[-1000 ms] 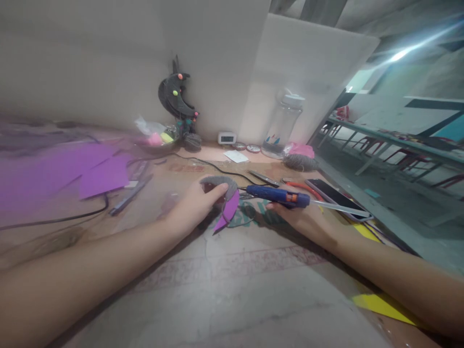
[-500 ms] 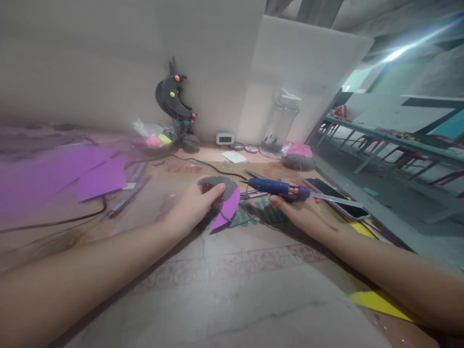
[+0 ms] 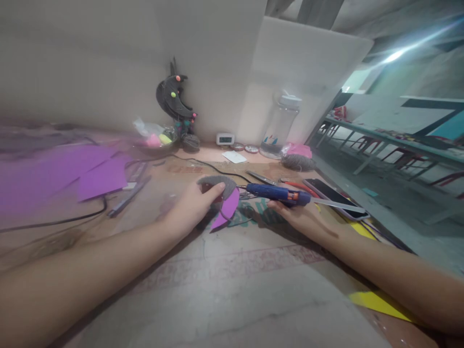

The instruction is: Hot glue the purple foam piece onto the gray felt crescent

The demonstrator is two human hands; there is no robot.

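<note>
My left hand (image 3: 197, 203) pinches a purple crescent cutout (image 3: 229, 209) whose upper part is wrapped in grey yarn (image 3: 221, 182). A loose strand of that yarn trails below the crescent's bare purple tip. In my right hand (image 3: 290, 212) is a blue hot glue gun (image 3: 271, 192), with a clear glue stick (image 3: 339, 205) jutting from its back end. The gun's nozzle points left and meets the crescent's right edge, close to where the yarn stops. Most fingers of my right hand are hidden under the gun.
Purple sheets (image 3: 101, 179) and a box cutter (image 3: 126, 198) lie left. Behind stand a decorated crescent (image 3: 172, 96), a small clock (image 3: 225, 139) and a clear bottle (image 3: 281, 125). Grey yarn ball (image 3: 299, 162), scissors (image 3: 259, 177), phone (image 3: 335, 198) and yellow paper (image 3: 380, 304) are right.
The glue gun has moved slightly left and down, bringing its nozzle from above the crescent's right side to its edge. My left hand and the crescent have barely moved.
</note>
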